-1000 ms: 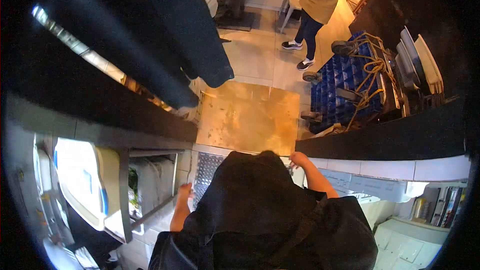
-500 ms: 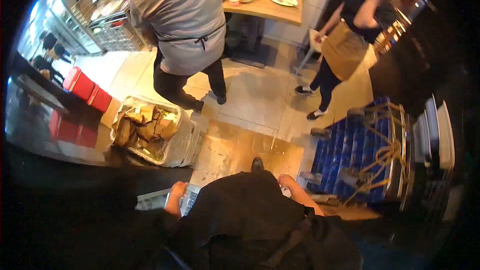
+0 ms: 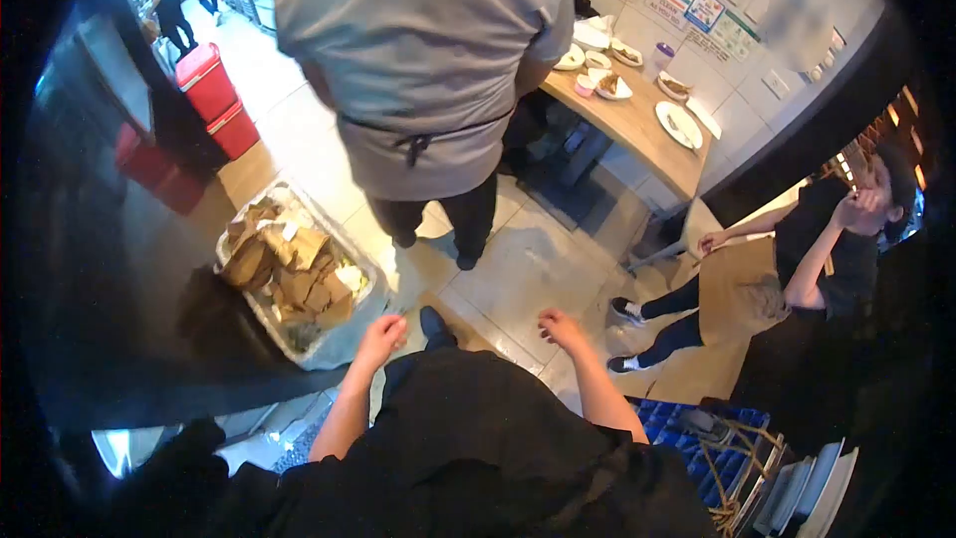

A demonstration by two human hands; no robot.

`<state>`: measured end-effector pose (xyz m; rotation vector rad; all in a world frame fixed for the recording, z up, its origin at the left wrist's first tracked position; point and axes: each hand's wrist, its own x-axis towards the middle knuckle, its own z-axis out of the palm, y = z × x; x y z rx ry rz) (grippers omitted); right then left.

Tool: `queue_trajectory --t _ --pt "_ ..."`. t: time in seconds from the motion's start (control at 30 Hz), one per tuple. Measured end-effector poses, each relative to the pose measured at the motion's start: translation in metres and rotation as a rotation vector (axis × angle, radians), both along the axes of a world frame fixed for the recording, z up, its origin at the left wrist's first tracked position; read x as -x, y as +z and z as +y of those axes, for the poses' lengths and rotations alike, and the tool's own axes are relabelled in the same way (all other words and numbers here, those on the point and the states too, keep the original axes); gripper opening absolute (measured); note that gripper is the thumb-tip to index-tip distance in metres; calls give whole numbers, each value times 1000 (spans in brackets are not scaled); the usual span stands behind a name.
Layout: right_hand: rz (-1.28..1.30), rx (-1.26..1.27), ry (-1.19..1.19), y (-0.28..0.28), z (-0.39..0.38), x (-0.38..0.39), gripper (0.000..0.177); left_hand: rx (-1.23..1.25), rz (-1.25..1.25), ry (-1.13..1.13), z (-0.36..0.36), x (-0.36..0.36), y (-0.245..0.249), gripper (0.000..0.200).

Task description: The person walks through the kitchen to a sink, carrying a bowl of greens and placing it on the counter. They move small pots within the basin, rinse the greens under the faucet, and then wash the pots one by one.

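Note:
My left hand (image 3: 381, 337) is out in front of my dark clothing, holding nothing, its fingers loosely curled and a little apart. Nearest to it is a pale bin (image 3: 373, 279) heaped with torn brown cardboard and paper (image 3: 299, 264), just ahead on the left; I see no contact. My right hand (image 3: 561, 329) hangs over the tiled floor with nothing in it, fingers slightly bent and apart. Between the two hands the tip of my dark shoe (image 3: 435, 327) shows.
A person in a grey shirt (image 3: 428, 70) stands ahead, back to me. Another in a brown apron (image 3: 742, 284) stands at right. A wooden table (image 3: 652, 154) bears plates of food. Red boxes (image 3: 204, 70) are stacked left; blue crates (image 3: 697, 438) stand low right.
I have moved forward, nearer the person in grey and the table. Both hands have come up and forward into fuller view. The blue crates have slipped toward the lower right edge.

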<state>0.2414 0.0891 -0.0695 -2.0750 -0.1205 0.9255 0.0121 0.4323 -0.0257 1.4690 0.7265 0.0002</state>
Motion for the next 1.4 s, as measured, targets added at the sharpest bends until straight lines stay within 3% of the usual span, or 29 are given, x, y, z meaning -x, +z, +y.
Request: queue_trajectory --t 0.13,0.2,0.27,0.33,0.4,0.47,0.5,0.53,0.57,0.67,0.8,1.0,1.03,1.1,1.17,1.2,1.27,1.33,1.4 --pt "-56 174 389 12 49 -13 24 -43 -305 -65 48 -121 88 25" --pt "-166 95 548 -23 48 -25 24 -55 -455 -138 79 -171 138 23" --pt "-175 178 512 -40 46 -40 24 -113 -486 -123 116 -213 163 25" --pt "-167 258 498 -36 45 -58 25 -341 -508 -96 156 -247 182 25" --pt "50 413 309 -26 47 -82 24 -499 -408 -27 185 -266 202 24" --pt "251 291 241 -73 31 -103 19 -547 -449 76 220 -283 180 23" --pt "228 242 501 -104 13 -118 16 -571 -461 126 239 -289 168 21" --pt "229 278 521 -108 12 -130 16 -597 -467 186 253 -292 152 20" --pt "229 322 530 -103 19 -147 15 -456 -649 263 259 -295 130 19" --pt "199 370 621 -102 47 -214 15 -518 -431 312 242 -301 171 23" --pt "148 372 678 -90 128 -313 15 -545 -384 323 251 -317 156 30" --pt "284 294 429 -82 266 -400 22 -539 -97 320 223 -307 122 29" --pt "309 253 521 -103 281 -416 25 -537 -41 357 213 -298 111 32" --pt "307 294 616 -85 320 -425 25 -324 107 396 201 -273 52 35" --pt "308 323 735 -83 360 -431 26 -262 170 502 180 -240 -26 36" --pt "303 318 741 -90 378 -434 26 -232 163 502 171 -230 -28 35" --pt "355 423 849 -98 409 -437 25 71 209 638 160 -220 -11 33" --pt "331 494 902 -110 428 -441 21 95 230 673 158 -214 -22 33" --pt "857 448 1442 -162 443 -476 25 106 190 680 169 -215 -22 33"
